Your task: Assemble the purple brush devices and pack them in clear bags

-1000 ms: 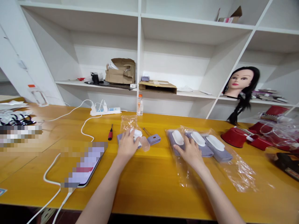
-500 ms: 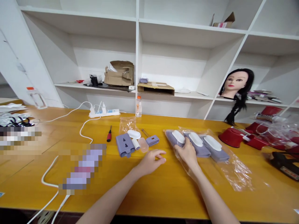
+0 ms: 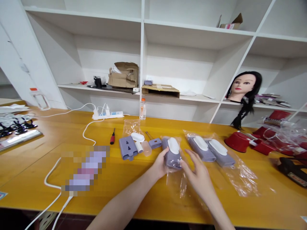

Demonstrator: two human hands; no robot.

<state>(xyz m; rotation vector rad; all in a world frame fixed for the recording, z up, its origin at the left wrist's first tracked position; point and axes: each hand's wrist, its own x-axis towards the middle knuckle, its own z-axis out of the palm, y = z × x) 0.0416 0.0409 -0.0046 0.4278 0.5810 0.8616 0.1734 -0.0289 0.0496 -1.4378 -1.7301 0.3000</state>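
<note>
The left hand (image 3: 160, 164) closes on the side of a bagged purple case (image 3: 173, 160), its thumb along the upper edge and its other fingers largely hidden, while the right hand (image 3: 198, 166) stands spread at the opposite side, thumb close to the near corner; whether that thumb presses or merely brushes the wrap, one cannot tell. Half a second ago the case lies farther right, under the right hand and alongside its neighbours, as the left hand waits beside it with nothing in its grasp; now the case sits between the two hands, white oval piece (image 3: 173, 145) facing up, parted from the row and under the left hand's control, which makes it the one item being handled. Clear plastic film (image 3: 183, 188) trails from its near end, between the wrists, and the case is still wrapped. Just beyond the right hand's fingertips and off to their right, a second bagged case (image 3: 205, 156) and a third bagged case (image 3: 225, 159) remain where they were. Beyond the left hand and to its left lie loose parts, untouched: a small purple block (image 3: 155, 143), a translucent pinkish piece (image 3: 146, 148), a white cylinder (image 3: 139, 147) and an open purple holder (image 3: 127, 148). Farther left on the table (image 3: 59, 134) rests a red-handled screwdriver (image 3: 112, 137); well to the right of the right hand, red parts (image 3: 237, 141) crowd the table.
</note>
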